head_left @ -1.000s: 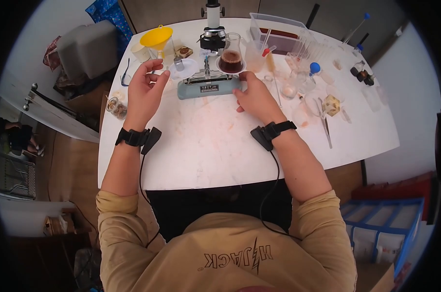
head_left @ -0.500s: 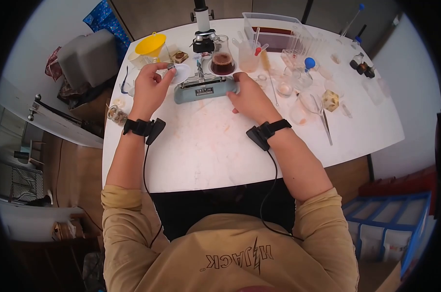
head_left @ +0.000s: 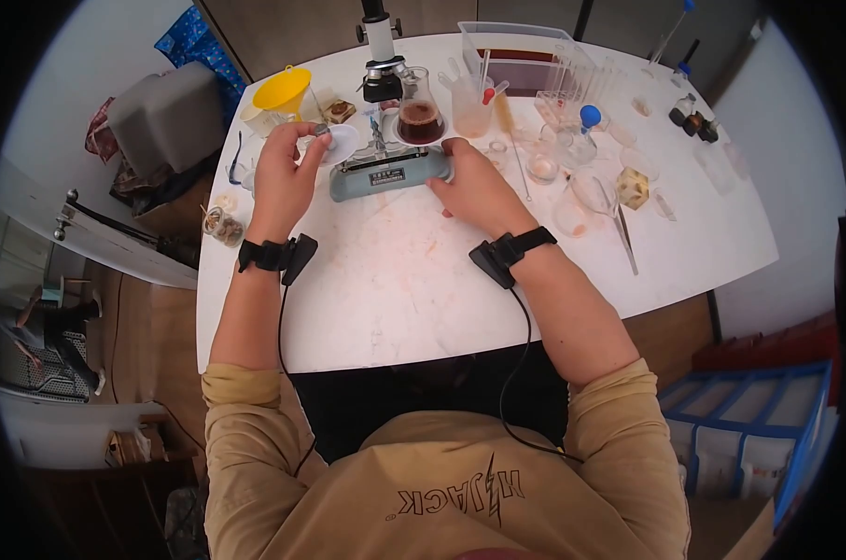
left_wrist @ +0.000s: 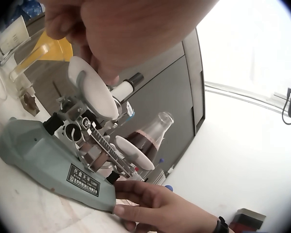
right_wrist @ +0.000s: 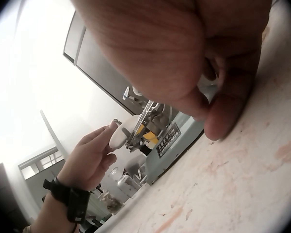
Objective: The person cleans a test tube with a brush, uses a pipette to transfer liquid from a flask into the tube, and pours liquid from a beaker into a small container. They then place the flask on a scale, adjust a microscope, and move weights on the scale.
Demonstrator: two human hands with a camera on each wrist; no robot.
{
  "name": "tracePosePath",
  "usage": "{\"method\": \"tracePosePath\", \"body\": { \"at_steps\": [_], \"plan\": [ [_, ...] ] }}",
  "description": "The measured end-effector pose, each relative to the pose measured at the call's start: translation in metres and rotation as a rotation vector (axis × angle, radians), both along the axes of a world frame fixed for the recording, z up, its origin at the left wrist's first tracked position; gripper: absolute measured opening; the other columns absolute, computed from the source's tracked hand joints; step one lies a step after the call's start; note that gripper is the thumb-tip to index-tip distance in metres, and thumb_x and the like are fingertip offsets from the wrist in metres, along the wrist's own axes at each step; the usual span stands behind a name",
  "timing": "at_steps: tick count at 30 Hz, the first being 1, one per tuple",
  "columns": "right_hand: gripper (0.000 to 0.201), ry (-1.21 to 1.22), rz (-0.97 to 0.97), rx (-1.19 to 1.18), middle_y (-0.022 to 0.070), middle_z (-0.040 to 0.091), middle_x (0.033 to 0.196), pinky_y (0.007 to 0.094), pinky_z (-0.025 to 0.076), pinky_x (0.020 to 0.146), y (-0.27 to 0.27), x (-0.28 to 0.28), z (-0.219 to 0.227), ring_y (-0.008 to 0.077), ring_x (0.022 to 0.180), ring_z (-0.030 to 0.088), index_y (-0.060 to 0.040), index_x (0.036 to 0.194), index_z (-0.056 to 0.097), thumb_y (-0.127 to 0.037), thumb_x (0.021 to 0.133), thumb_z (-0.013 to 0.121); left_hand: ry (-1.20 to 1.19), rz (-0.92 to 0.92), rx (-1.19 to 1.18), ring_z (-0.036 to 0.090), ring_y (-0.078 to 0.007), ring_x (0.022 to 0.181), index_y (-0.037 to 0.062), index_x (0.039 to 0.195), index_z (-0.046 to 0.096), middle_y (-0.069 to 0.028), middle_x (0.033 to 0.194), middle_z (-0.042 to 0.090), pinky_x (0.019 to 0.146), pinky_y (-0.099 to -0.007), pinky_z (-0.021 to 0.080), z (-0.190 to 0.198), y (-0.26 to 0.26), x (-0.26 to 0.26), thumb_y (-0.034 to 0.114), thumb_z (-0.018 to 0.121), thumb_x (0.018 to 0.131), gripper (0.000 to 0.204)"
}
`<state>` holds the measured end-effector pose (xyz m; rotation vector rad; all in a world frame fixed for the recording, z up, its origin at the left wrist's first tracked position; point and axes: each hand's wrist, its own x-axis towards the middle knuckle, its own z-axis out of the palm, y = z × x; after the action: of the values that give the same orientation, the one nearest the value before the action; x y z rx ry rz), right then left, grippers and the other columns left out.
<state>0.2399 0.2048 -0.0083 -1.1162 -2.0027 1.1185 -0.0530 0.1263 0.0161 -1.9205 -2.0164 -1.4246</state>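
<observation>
A blue-grey balance scale stands on the white table with a pan on each side. My left hand is at the left pan, its thumb and fingertips pinching a small metal weight at the pan's edge. In the left wrist view that hand hides the weight. On the right pan sits a conical glass flask with dark red-brown liquid. My right hand grips the right end of the scale's base, thumb in front and fingers behind, as the left wrist view shows.
Behind the scale rises a microscope. At the left are a yellow funnel and a glass jar. To the right lie a plastic beaker, tweezers, a glass vessel with a blue bulb and other glassware. A clear bin stands behind.
My left hand has moved in from beside the left pan and taken hold of the weight, which stood on the pan. The right hand has stayed at the base's end. The head view has shifted.
</observation>
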Motion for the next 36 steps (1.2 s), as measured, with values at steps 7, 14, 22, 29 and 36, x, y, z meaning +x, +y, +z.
{"method": "tracePosePath", "body": {
  "at_steps": [7, 14, 22, 29, 36],
  "plan": [
    [0.058, -0.032, 0.0, 0.045, 0.0309, 0.077, 0.115, 0.0423, 0.064, 0.074, 0.0, 0.0, 0.0, 0.0302, 0.075, 0.08, 0.0164, 0.146, 0.056, -0.008, 0.1, 0.081, 0.097, -0.088, 0.12, 0.06, -0.0189, 0.101, 0.0019, 0.122, 0.076, -0.007, 0.118, 0.072, 0.091, -0.0328, 0.052, -0.008, 0.004, -0.006, 0.022, 0.082, 0.106, 0.026],
    [0.06, -0.059, -0.003, 0.093, 0.0347, 0.076, 0.123, 0.0444, 0.063, 0.09, 0.007, -0.001, -0.01, 0.0369, 0.091, 0.083, 0.016, 0.146, 0.058, -0.012, 0.099, 0.083, 0.145, -0.05, 0.127, 0.065, -0.0258, 0.112, 0.004, 0.122, 0.077, -0.0097, 0.126, 0.075, 0.102, -0.0384, 0.051, -0.011, 0.005, -0.003, 0.022, 0.083, 0.105, 0.025],
    [0.06, -0.05, 0.001, 0.123, 0.0347, 0.076, 0.121, 0.0443, 0.064, 0.087, 0.007, -0.001, -0.013, 0.0361, 0.088, 0.083, 0.0162, 0.146, 0.057, -0.011, 0.099, 0.083, 0.132, -0.042, 0.099, 0.064, -0.0257, 0.113, 0.0044, 0.121, 0.079, -0.0102, 0.127, 0.075, 0.101, -0.0391, 0.052, -0.012, 0.005, -0.004, 0.024, 0.084, 0.105, 0.026],
    [0.061, -0.053, 0.003, 0.105, 0.034, 0.077, 0.118, 0.0442, 0.064, 0.084, 0.007, -0.001, -0.011, 0.0355, 0.086, 0.082, 0.0166, 0.146, 0.057, -0.011, 0.099, 0.083, 0.108, -0.022, 0.059, 0.064, -0.0224, 0.114, 0.0054, 0.123, 0.08, -0.007, 0.128, 0.074, 0.093, -0.0364, 0.054, -0.013, 0.005, -0.003, 0.028, 0.085, 0.105, 0.029],
    [0.061, -0.058, 0.008, 0.078, 0.0338, 0.077, 0.118, 0.0443, 0.063, 0.088, 0.007, -0.001, -0.01, 0.0357, 0.087, 0.082, 0.0162, 0.146, 0.058, -0.012, 0.098, 0.084, 0.069, -0.014, 0.049, 0.063, -0.0208, 0.115, 0.0059, 0.124, 0.08, -0.0052, 0.129, 0.073, 0.093, -0.0357, 0.054, -0.015, 0.004, -0.002, 0.03, 0.084, 0.105, 0.031]
  ]
}}
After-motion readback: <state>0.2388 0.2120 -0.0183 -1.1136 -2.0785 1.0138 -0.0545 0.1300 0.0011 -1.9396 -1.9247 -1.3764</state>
